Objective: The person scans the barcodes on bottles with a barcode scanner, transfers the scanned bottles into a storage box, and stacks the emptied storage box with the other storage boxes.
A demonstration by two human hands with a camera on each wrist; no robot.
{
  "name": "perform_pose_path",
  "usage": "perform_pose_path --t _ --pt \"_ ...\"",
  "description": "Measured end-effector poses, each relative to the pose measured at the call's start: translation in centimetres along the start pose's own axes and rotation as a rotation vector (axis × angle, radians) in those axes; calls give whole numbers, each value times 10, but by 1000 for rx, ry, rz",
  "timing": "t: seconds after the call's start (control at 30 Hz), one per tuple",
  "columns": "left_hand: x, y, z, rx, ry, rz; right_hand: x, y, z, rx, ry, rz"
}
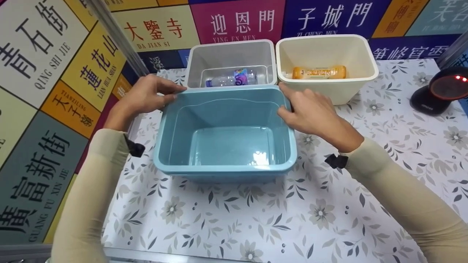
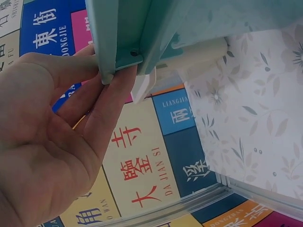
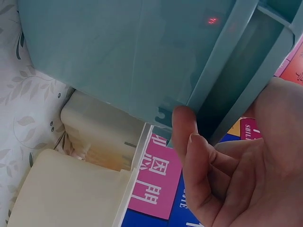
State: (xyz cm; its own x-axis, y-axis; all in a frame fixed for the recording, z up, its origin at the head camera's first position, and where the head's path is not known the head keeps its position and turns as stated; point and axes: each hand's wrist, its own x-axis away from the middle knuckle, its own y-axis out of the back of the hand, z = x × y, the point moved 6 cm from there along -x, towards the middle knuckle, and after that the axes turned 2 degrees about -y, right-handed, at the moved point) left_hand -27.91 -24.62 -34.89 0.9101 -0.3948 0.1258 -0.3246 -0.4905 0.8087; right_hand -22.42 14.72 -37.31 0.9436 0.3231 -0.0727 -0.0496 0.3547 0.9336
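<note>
A blue plastic bin (image 1: 225, 168) stands over the middle of the table, its open top facing me and nothing inside it. At its far left corner my left hand (image 1: 146, 94) pinches the rim, thumb on one side and fingers curled under the lip in the left wrist view. My right hand (image 1: 310, 109) grips the far right corner, with fingertips (image 3: 183, 118) tucked beneath the rim. Behind the blue bin are a greyish translucent bin (image 1: 230, 47) holding a plastic bottle (image 1: 245, 77) with a purple label, and a cream bin (image 1: 327, 84) containing an orange-wrapped pack (image 1: 319, 72).
The table (image 1: 219, 233) has a white cover with grey flowers and leaves. On the right stands a black device (image 1: 433, 93) with red lights. Panels with large Chinese characters form the left wall (image 1: 40, 120) and back wall (image 1: 237, 22), joined by a metal corner post (image 1: 124, 40).
</note>
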Motion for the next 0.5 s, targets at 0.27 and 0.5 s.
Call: perform_pose_path --t 0.27,0.5 --pt "-1 1 -2 -30 -14 -13 -1 2 -4 -12 -17 -22" --pt "0 1 -3 -52 -9 -7 0 0 -3 -54 -12 -29"
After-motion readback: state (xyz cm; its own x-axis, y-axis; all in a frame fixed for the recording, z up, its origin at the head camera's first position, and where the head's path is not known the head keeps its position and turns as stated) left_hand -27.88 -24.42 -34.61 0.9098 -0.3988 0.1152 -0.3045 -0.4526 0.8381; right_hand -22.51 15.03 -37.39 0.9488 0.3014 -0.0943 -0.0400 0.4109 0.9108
